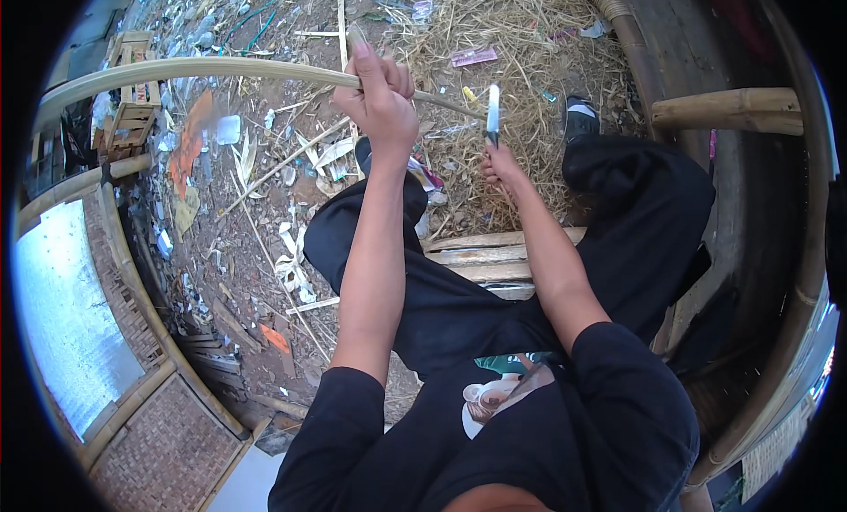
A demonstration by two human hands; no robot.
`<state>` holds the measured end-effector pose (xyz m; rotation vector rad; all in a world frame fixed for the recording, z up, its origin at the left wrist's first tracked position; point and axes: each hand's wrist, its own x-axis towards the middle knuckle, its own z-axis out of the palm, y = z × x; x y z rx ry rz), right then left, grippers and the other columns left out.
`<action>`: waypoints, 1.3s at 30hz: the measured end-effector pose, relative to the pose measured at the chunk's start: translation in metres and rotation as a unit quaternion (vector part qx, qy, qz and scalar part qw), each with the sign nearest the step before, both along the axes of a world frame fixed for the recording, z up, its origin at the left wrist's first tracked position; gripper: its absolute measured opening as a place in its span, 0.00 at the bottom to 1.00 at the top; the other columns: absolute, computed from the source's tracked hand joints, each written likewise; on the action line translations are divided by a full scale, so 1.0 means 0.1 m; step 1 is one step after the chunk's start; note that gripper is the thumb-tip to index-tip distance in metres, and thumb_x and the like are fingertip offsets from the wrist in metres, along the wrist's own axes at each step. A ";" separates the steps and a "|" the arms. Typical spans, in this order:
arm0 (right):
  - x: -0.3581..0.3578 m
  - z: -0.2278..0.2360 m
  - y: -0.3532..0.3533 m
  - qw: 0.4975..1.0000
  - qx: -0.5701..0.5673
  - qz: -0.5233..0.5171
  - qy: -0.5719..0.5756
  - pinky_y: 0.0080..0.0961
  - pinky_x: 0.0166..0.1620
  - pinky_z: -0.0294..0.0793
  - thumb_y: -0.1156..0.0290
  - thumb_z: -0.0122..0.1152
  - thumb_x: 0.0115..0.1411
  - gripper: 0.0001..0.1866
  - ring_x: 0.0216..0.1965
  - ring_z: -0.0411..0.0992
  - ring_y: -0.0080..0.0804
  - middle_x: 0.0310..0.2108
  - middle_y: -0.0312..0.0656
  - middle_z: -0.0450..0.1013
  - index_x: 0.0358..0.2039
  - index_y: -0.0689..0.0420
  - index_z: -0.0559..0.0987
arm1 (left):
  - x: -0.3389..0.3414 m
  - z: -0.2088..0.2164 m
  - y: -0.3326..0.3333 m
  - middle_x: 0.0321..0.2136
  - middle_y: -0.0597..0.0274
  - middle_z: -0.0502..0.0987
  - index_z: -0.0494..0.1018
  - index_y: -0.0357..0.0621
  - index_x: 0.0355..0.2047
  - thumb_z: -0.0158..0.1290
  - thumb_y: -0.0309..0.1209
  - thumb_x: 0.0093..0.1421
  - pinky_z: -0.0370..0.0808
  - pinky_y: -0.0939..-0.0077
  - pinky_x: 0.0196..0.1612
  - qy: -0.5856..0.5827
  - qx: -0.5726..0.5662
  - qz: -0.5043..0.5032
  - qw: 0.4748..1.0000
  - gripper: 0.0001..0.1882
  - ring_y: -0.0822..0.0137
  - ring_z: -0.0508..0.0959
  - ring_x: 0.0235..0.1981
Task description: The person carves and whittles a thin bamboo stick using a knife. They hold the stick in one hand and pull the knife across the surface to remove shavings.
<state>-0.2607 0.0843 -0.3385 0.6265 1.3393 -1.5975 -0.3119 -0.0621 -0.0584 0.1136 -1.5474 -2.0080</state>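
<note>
My left hand (385, 106) is closed round a long, pale bamboo strip (221, 67), its thumb pointing up and away from me. The strip bows out far to the left; its other part runs right, tapering to near the knife blade. Whether strip and blade touch, I cannot tell. In my right hand (503, 168) a knife (493, 110) is gripped by its dark handle, blade pointing up and away. Both hands are held out in front of my knees.
I sit on a bamboo slat bench (485, 258). Straw shavings (529, 48) and litter cover the ground. A wooden crate (132, 115) stands far left, near a bamboo frame with woven panels (163, 441). A thick bamboo pole (732, 111) juts in from the right.
</note>
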 end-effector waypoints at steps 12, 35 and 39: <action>-0.66 2.09 -0.37 0.713 0.149 -0.216 0.650 0.42 0.20 0.61 0.71 0.46 0.64 0.08 0.19 0.71 0.52 0.19 0.53 0.69 0.39 0.62 0.65 | 0.03 -0.05 -0.15 0.09 0.73 0.46 0.48 0.49 0.16 0.38 0.42 0.68 0.44 0.79 0.14 0.007 -0.007 0.012 1.000 0.24 0.79 0.46 0.09; -0.48 1.65 -0.25 0.804 0.212 -0.077 0.550 0.43 0.23 0.65 0.66 0.43 0.65 0.11 0.22 0.71 0.54 0.20 0.52 0.70 0.38 0.63 0.64 | 0.04 -0.06 -0.09 0.09 0.73 0.47 0.50 0.48 0.17 0.39 0.41 0.68 0.44 0.79 0.14 0.012 -0.008 -0.026 1.000 0.23 0.79 0.47 0.09; -0.46 1.84 -0.39 0.715 0.180 -0.177 0.652 0.38 0.24 0.64 0.67 0.42 0.65 0.12 0.23 0.71 0.49 0.21 0.53 0.69 0.42 0.62 0.65 | 0.07 -0.04 -0.08 0.09 0.73 0.48 0.50 0.48 0.17 0.39 0.41 0.67 0.44 0.79 0.14 0.005 -0.007 -0.024 1.000 0.23 0.79 0.47 0.09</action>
